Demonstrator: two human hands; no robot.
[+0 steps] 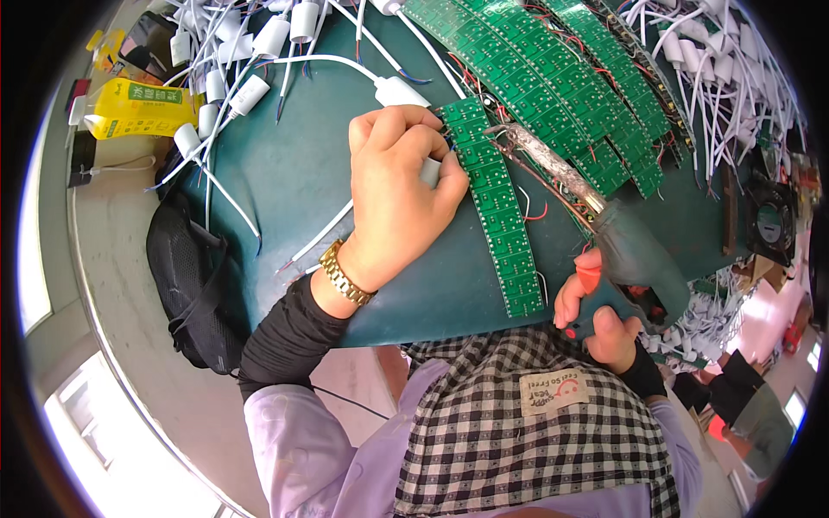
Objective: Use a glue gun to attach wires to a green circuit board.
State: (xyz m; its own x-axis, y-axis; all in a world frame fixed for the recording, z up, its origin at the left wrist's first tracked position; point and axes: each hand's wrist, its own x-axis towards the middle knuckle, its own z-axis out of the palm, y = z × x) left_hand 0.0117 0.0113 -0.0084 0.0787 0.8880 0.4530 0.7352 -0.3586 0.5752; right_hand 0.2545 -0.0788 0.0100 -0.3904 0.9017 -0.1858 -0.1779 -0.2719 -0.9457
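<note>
My left hand [397, 186], with a gold watch at the wrist, is closed at the upper left edge of a narrow green circuit board strip [501, 220]. Its fingers pinch a white cable connector [430, 173], partly hidden by the hand; a white cable [324, 231] trails from under the palm toward the lower left. In my right hand [613, 341] is a soldering gun [639, 255], fingers wrapped round its handle at the red trigger. Its dark, worn barrel points up and left, the tip close to the strip's upper end. Whether the tip touches is unclear.
Wide green circuit board panels [535, 82] with red wires lie behind the strip. White connectors with cables pile up at the back left [272, 39] and back right [717, 60]. A yellow bottle [142, 108], a black bag-like item [190, 289] and a small black fan [768, 220] stand around.
</note>
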